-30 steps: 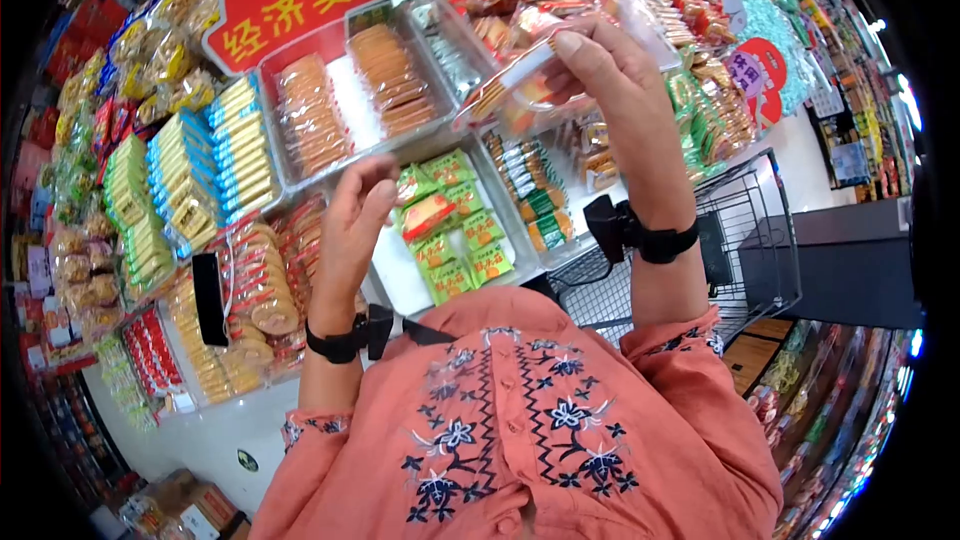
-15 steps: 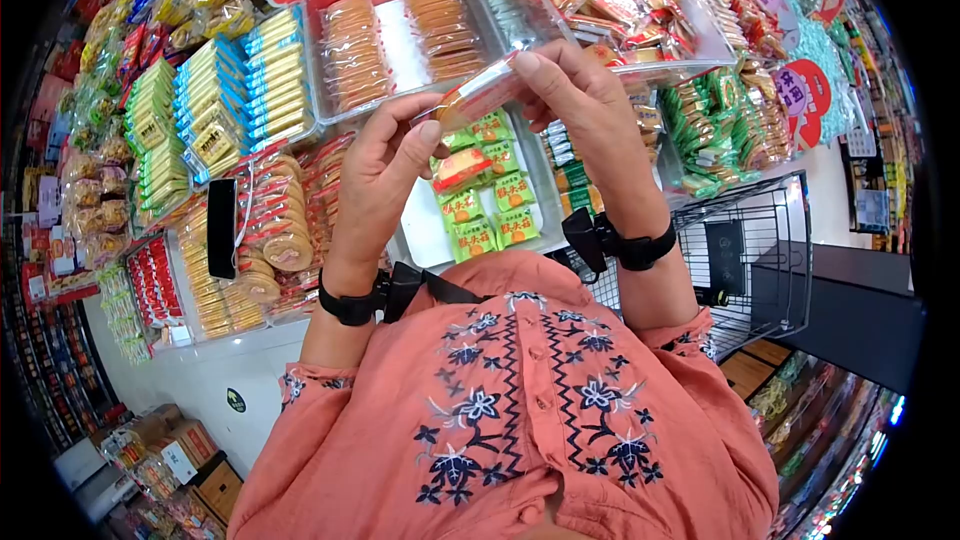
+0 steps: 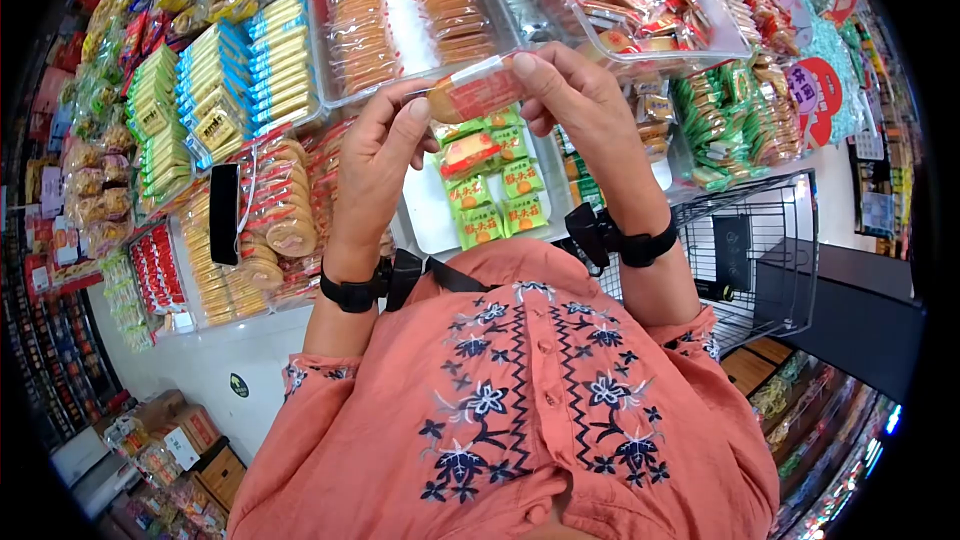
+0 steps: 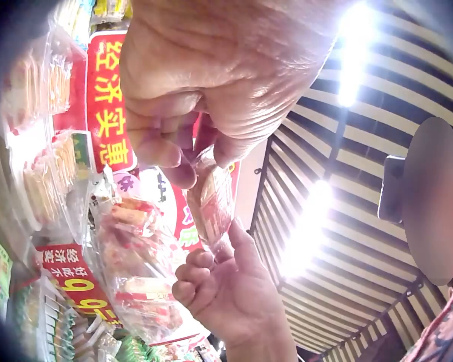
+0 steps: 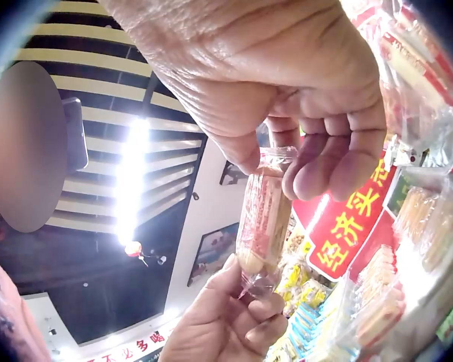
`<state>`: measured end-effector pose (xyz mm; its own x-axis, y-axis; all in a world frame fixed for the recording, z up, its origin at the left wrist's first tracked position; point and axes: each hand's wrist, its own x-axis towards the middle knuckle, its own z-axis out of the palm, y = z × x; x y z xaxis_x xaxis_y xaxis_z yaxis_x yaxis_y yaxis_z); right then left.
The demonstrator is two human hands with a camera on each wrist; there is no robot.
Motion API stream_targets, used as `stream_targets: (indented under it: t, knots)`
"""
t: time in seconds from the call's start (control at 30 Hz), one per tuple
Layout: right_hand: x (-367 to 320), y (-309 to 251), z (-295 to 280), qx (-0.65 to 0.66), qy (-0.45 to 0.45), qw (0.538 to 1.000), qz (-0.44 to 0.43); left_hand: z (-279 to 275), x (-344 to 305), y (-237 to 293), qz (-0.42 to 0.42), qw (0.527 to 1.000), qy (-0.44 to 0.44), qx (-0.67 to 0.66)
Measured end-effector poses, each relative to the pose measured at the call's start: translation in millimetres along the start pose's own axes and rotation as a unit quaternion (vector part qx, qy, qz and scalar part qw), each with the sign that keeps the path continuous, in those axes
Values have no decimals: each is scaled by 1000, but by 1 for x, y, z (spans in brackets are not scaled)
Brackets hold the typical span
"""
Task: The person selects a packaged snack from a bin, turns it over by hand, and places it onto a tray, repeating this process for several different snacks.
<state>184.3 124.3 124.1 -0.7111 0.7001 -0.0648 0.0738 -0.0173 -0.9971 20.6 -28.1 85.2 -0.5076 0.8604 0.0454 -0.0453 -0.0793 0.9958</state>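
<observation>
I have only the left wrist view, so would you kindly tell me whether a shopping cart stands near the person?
Observer: Yes, a dark wire cart stands by the person's right forearm.
Operator: Thank you. The left hand and right hand both pinch the wrapped snack; does either wrist wear anything?
Observer: Each wears a black strap, left and right.
Operator: And is anything lying on the green packets in the tray near the hands?
Observer: One red-and-cream packet lies on them.

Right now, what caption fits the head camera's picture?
Left hand and right hand hold a wrapped snack above green packets.
</observation>
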Motion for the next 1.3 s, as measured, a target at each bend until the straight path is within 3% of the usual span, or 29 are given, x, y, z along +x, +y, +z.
stream_targets:
  t: [0.37,1.3]
  knots:
    - [0,19,1,-6,-22,999,24,-5,0,-7,-30,999,10,18]
    - [8,39,-6,20,-32,998,40,-3,7,-13,-14,999,2,48]
